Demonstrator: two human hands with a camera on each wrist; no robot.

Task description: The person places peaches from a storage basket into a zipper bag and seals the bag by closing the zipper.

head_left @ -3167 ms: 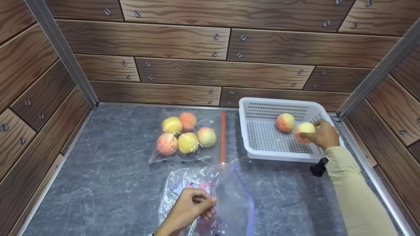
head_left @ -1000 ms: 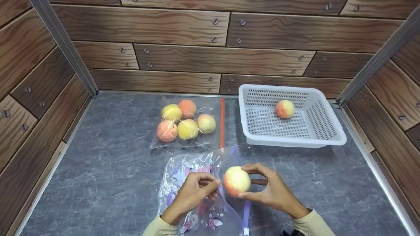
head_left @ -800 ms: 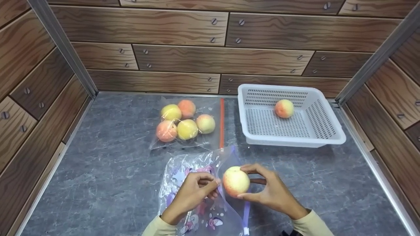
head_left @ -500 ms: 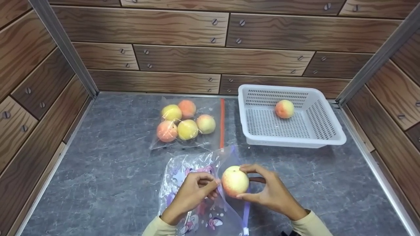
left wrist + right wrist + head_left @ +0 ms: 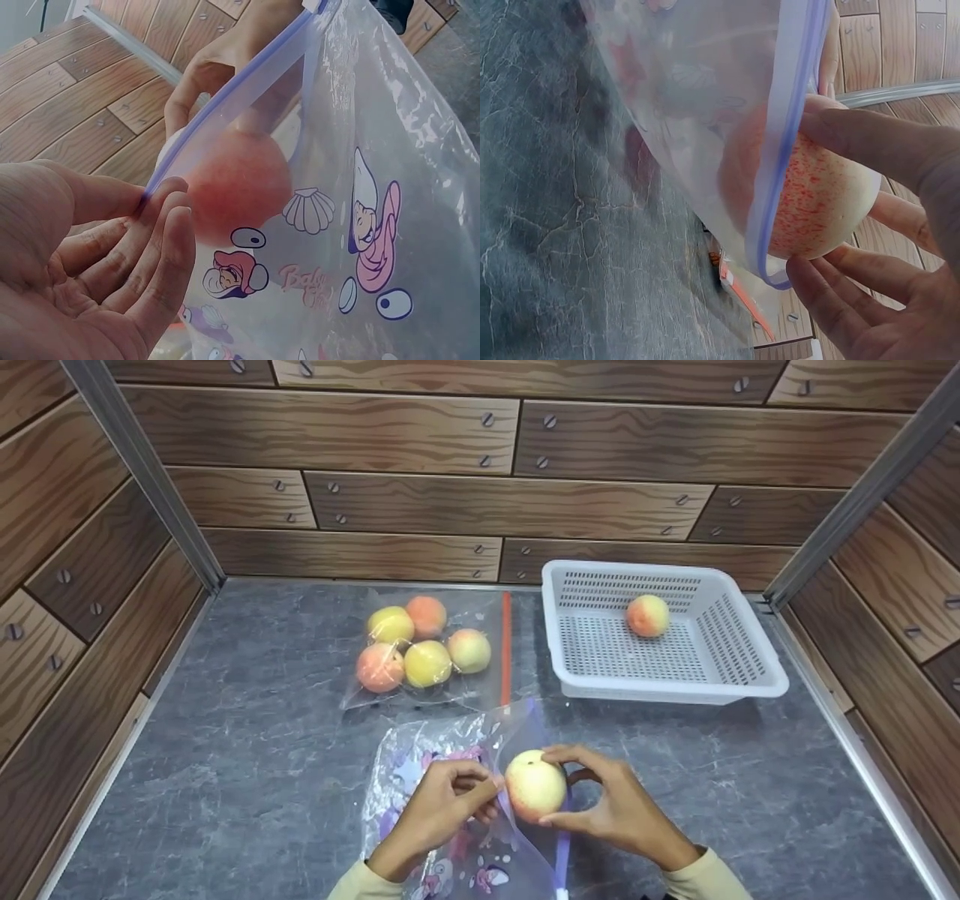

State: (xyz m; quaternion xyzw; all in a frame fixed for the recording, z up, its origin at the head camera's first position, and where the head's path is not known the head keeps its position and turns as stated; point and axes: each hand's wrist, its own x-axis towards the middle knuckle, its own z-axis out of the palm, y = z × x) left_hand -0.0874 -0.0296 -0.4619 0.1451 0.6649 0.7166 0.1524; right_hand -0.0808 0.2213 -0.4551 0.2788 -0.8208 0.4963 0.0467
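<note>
My left hand (image 5: 444, 804) pinches the edge of a clear zip bag (image 5: 491, 851) with a purple seal and cartoon prints, keeping its mouth parted. My right hand (image 5: 611, 802) grips a yellow-red peach (image 5: 535, 786) between thumb and fingers at that mouth. In the right wrist view the peach (image 5: 817, 199) is partly past the purple seal, its far side showing through the film. The left wrist view shows its red side (image 5: 240, 184) behind the printed plastic, beside my left fingers (image 5: 154, 255).
A second clear bag (image 5: 480, 697) with a red seal lies behind, holding several peaches and yellow fruits. At the back right, a white perforated basket (image 5: 667, 690) contains one peach (image 5: 647, 616). Wood-patterned walls enclose the grey marbled table (image 5: 247, 780) on three sides.
My right hand took one of the two peaches from the basket and brought it to the bag's mouth, then moved it slightly left. My left hand kept its pinch on the bag.
</note>
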